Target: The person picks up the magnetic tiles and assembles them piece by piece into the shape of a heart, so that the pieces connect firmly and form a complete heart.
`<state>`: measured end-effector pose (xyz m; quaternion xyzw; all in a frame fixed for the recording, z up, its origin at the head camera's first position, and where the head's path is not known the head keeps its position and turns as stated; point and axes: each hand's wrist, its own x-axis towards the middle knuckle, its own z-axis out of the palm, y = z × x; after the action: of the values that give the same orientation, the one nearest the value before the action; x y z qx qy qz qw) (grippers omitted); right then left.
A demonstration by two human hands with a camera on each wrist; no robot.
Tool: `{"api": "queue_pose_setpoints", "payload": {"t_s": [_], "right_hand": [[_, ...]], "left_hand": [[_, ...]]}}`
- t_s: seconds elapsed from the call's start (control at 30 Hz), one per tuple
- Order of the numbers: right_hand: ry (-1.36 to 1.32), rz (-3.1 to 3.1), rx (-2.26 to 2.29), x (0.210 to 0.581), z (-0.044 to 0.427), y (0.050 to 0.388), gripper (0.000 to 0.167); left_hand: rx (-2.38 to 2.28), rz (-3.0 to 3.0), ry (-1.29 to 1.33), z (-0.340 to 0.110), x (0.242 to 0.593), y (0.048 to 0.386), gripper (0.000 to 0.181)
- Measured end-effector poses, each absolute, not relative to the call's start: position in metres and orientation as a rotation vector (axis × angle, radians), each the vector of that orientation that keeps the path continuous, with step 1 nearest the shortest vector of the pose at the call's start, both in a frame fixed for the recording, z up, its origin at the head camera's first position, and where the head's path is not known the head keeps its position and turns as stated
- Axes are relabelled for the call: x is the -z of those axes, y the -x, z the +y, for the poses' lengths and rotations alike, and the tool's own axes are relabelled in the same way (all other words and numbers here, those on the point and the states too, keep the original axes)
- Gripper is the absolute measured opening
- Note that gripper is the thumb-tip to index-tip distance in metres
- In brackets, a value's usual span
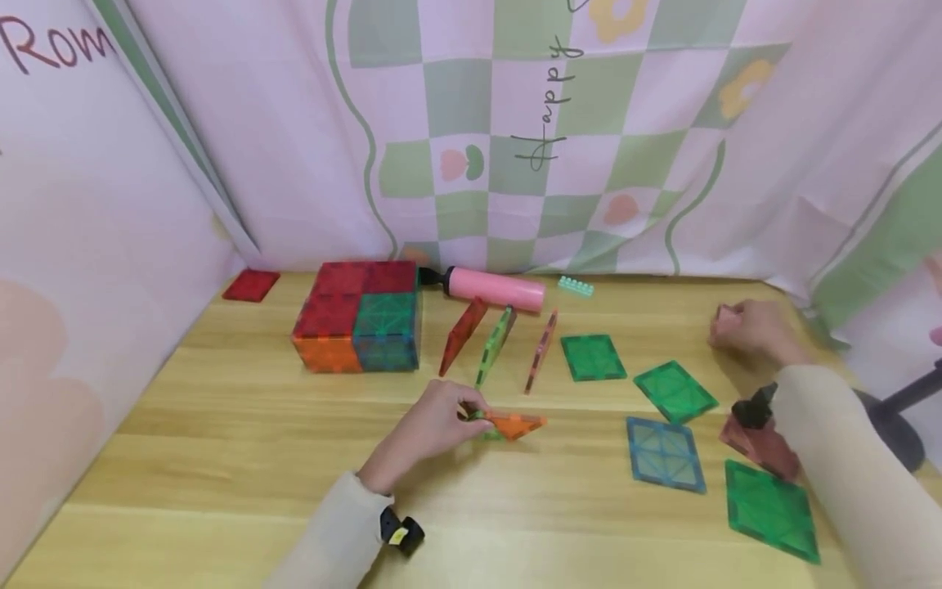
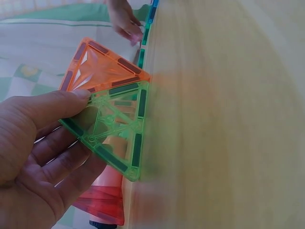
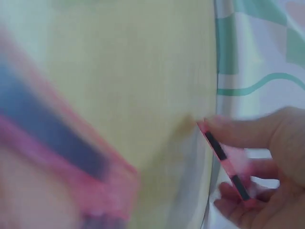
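Observation:
My left hand (image 1: 440, 419) pinches a green triangular tile (image 2: 114, 126) between thumb and fingers; an orange triangular tile (image 2: 102, 69) joins it along one edge. Both tiles are held low over the table in the head view. At the far right of the table, my right hand (image 1: 761, 329) grips a small pink tile (image 3: 228, 164) by its edges, thumb on one side and fingers on the other. Left of the hands' span, upright red (image 1: 463, 336), light green (image 1: 495, 346) and pink (image 1: 541, 352) tiles stand in a row.
A box of red, orange, green and blue tiles (image 1: 334, 307) stands at the left, beside a pink pump (image 1: 496, 290). Green tiles (image 1: 593, 357) and a blue tile (image 1: 666, 454) lie flat at the right. Pink tiles (image 1: 769, 448) lie under my right forearm, near a black stand (image 1: 894, 433).

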<state>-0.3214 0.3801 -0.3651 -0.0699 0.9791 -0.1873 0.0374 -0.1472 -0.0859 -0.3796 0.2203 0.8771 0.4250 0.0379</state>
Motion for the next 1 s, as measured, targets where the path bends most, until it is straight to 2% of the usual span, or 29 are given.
{"api": "queue_pose_setpoints", "payload": {"t_s": [0.2, 0.3, 0.43, 0.57, 0.73, 1.0], "right_hand": [[0.258, 3.089, 0.726, 0.361, 0.373, 0.306, 0.043], [0.336, 3.099, 0.800, 0.357, 0.361, 0.290, 0.039], [0.386, 3.045, 0.950, 0.349, 0.330, 0.261, 0.038], [0.429, 3.011, 1.000, 0.346, 0.297, 0.231, 0.029], [0.600, 2.954, 1.037, 0.348, 0.260, 0.200, 0.019], [0.889, 2.827, 1.043, 0.356, 0.211, 0.167, 0.012]], "left_hand": [[-1.302, 2.683, -0.691, -0.084, 0.380, 0.150, 0.007], [-1.295, 2.686, -0.696, -0.084, 0.381, 0.151, 0.006], [-1.281, 2.709, -0.681, -0.086, 0.379, 0.152, 0.005], [-1.287, 2.715, -0.681, -0.087, 0.377, 0.152, 0.005], [-1.294, 2.715, -0.690, -0.086, 0.376, 0.150, 0.005], [-1.303, 2.713, -0.685, -0.086, 0.378, 0.146, 0.005]]}}
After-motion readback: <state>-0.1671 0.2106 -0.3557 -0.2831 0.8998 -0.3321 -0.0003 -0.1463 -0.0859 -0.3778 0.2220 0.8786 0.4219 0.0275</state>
